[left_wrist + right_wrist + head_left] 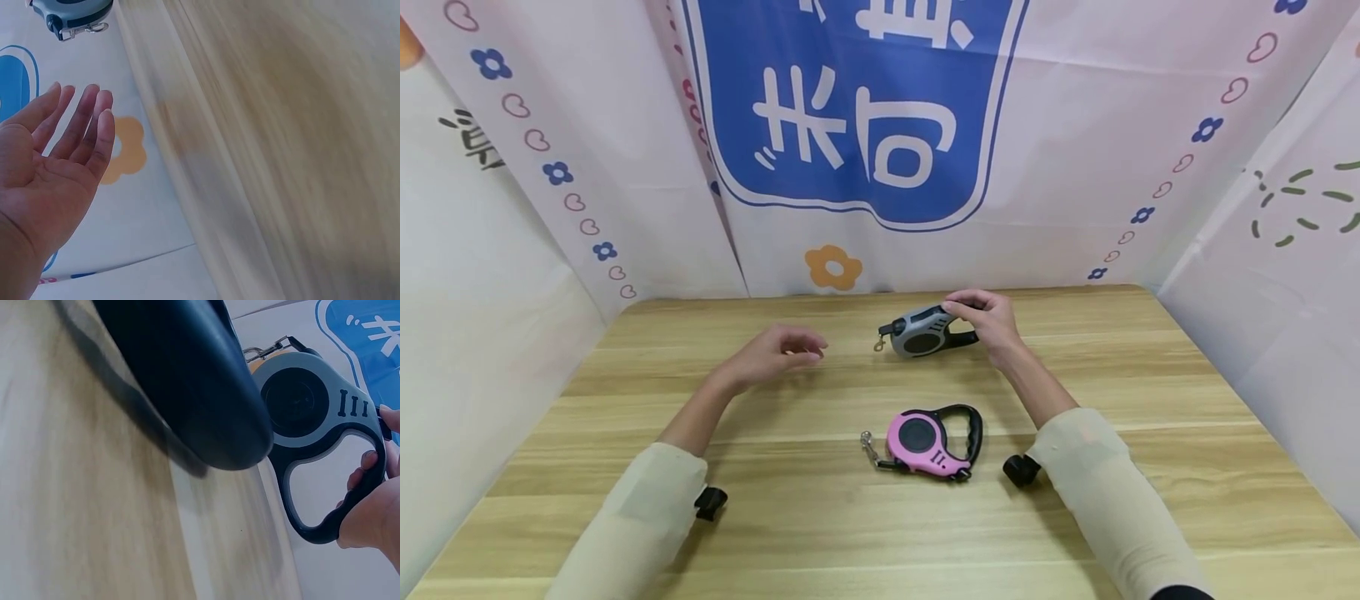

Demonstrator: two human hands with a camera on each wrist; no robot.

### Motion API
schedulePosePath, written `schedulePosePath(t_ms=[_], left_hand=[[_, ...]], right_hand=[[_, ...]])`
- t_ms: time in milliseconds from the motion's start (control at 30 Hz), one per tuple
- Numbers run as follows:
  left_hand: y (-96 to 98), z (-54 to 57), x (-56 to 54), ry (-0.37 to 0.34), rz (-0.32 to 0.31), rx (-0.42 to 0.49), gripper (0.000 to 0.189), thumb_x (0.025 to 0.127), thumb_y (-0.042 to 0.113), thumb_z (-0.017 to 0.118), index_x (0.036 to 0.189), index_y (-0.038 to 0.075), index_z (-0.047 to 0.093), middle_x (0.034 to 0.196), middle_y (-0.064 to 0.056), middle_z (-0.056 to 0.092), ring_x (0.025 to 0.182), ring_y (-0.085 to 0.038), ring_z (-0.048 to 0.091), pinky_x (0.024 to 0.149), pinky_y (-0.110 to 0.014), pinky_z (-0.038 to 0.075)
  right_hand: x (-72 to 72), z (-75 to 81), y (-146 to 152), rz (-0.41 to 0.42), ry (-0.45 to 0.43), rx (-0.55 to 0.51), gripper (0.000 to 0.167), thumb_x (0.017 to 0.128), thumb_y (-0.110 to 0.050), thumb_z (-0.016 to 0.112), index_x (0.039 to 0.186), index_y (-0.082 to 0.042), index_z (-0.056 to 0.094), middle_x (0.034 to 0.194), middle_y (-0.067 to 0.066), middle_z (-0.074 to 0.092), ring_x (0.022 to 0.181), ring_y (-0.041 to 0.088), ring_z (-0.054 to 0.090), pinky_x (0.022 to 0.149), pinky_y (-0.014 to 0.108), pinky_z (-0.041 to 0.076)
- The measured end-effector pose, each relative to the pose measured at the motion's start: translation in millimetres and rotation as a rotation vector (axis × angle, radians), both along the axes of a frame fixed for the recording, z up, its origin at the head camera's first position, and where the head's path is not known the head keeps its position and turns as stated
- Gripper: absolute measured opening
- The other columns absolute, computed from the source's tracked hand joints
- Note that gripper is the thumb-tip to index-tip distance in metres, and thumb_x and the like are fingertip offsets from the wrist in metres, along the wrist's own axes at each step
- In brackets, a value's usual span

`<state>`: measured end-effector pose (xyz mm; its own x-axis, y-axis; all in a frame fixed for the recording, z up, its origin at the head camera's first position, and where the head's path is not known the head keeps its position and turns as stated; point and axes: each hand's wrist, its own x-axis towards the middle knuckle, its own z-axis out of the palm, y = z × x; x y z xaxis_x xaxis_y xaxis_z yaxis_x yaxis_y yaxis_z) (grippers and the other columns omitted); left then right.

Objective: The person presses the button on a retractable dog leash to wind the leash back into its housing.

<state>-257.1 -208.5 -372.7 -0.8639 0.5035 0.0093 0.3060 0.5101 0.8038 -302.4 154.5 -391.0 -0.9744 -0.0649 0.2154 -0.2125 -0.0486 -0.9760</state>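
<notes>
A grey and black retractable dog leash [922, 332], with a brass-coloured clip at its front, is at the back of the table. My right hand [988, 323] grips it by the rear; in the right wrist view the fingers [356, 478] curl round its black looped handle [289, 487]. To the left of its clip, apart from it, my left hand [778, 354] hovers with relaxed fingers and holds nothing. The left wrist view shows that palm [53, 187] bare. Nearer to me lies a pink retractable leash [917, 437], its black handle to the right and a silver clip [869, 442] to the left.
The wooden table [790, 533] meets a printed cloth backdrop [1060, 208] along its far edge, with more cloth at both sides. A black wrist mount [1022, 470] sits by the right sleeve. A large dark curved thing [194, 381] fills the right wrist view's foreground.
</notes>
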Motion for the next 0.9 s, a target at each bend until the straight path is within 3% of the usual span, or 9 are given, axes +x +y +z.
schedulePosePath(t_ms=[367, 600, 767, 900], left_hand=[[-11.5, -0.4, 5.2, 0.004, 0.021, -0.023, 0.03, 0.105, 0.009, 0.061, 0.129, -0.01, 0.064, 0.118, -0.027, 0.067, 0.107, -0.038, 0.064, 0.09, -0.049, 0.055], [-16.4, 2.6, 7.1, 0.037, 0.051, -0.026, 0.031, 0.105, 0.008, 0.061, 0.129, -0.01, 0.064, 0.12, -0.027, 0.068, 0.108, -0.032, 0.064, 0.09, -0.046, 0.055], [-21.0, 4.5, 8.3, 0.048, 0.071, -0.025, 0.03, 0.104, 0.008, 0.062, 0.128, -0.011, 0.064, 0.12, -0.026, 0.068, 0.109, -0.032, 0.064, 0.09, -0.042, 0.055], [-25.8, 4.3, 9.6, 0.012, 0.078, -0.005, 0.03, 0.106, 0.008, 0.059, 0.129, -0.011, 0.063, 0.122, -0.027, 0.067, 0.11, -0.034, 0.064, 0.09, -0.044, 0.057]], right_hand=[[-5.2, -5.8, -1, -0.009, -0.002, -0.038, 0.005, 0.091, -0.002, 0.077, 0.095, -0.003, 0.079, 0.081, -0.009, 0.07, 0.079, 0.008, 0.058, 0.083, 0.032, 0.048], [-6.8, -9.2, 3, 0.034, 0.033, -0.034, 0.012, 0.092, -0.003, 0.077, 0.101, 0.006, 0.076, 0.086, -0.007, 0.072, 0.081, 0.009, 0.061, 0.082, 0.028, 0.05], [-5.0, -6.6, 12, 0.119, 0.073, 0.072, 0.028, 0.097, -0.005, 0.072, 0.114, 0.017, 0.067, 0.092, -0.005, 0.07, 0.086, 0.009, 0.06, 0.086, 0.031, 0.05], [-3.0, -3.1, 19, 0.17, 0.083, 0.189, 0.026, 0.099, -0.005, 0.067, 0.116, 0.016, 0.067, 0.092, -0.006, 0.068, 0.085, 0.009, 0.059, 0.085, 0.031, 0.051]])
